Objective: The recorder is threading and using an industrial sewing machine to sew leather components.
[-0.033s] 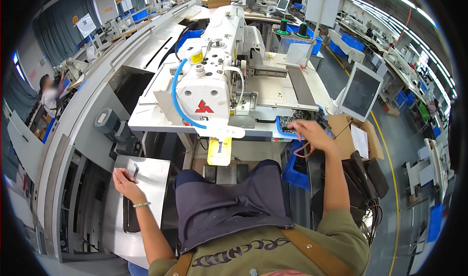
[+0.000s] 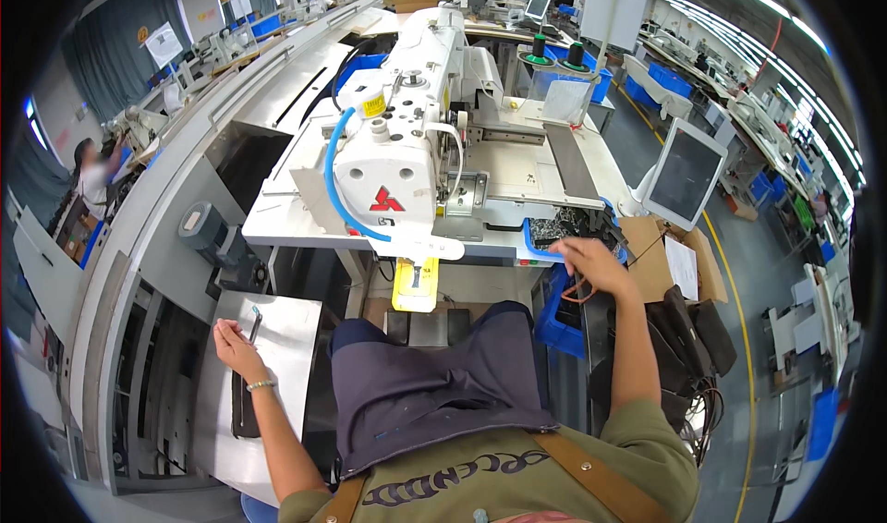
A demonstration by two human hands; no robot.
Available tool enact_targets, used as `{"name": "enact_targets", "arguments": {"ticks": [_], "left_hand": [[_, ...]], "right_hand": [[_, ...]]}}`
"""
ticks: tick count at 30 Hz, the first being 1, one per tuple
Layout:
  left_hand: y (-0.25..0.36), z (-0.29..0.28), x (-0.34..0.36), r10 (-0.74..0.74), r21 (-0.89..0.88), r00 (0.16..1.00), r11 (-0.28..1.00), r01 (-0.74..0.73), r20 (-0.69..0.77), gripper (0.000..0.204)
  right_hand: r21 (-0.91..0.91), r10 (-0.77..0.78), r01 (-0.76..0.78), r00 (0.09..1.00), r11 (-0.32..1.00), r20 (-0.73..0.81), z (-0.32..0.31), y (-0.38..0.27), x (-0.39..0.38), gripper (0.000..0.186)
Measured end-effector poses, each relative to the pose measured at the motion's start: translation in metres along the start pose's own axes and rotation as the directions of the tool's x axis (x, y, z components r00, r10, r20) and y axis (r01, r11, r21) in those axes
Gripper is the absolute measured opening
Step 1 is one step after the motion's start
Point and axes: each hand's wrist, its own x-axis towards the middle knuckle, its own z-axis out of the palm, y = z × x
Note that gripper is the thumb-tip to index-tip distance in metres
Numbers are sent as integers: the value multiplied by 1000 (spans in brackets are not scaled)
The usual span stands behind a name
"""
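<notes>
Nothing has shifted since before. The left hand (image 2: 236, 346) rests loosely open on a grey tray (image 2: 277, 403) beside a pen (image 2: 254, 322); the right hand (image 2: 591, 262), fingers curled, touches dark pieces in a blue bin (image 2: 540, 238). Beyond stands the sewing machine (image 2: 397, 144) on its table (image 2: 296, 218).

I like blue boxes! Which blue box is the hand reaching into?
The shallow blue plastic tray of dark fabric pieces at the table's front edge, under the right hand. The other blue bins sit farther back or below.
</notes>
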Motion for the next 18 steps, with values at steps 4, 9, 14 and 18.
{"name": "enact_targets", "arguments": {"ticks": [4, 9, 14, 18], "left_hand": [[-200, -116, -31, -677, 763, 664, 598, 246, 316, 28], [-266, -185, -108, -939, 803, -59, 320, -503, 338, 27], [-166, -166, -93, -760, 642, 276, 647, 410, 589, 49], [-179, -277, -113, -715, 707, 663, 586, 396, 222, 56]], "right_hand": [[52, -27, 23, 997, 998, 76, 30, 58, -14, 30], [-160, 149, -134, 985, 978, 84, 75, 124, -19, 32], [-435, 44, -30, 999, 900, 22, 58, 173, -17, 38], [-291, 82, -55, 993, 955, 80, 87, 146, 25, 34]]}}
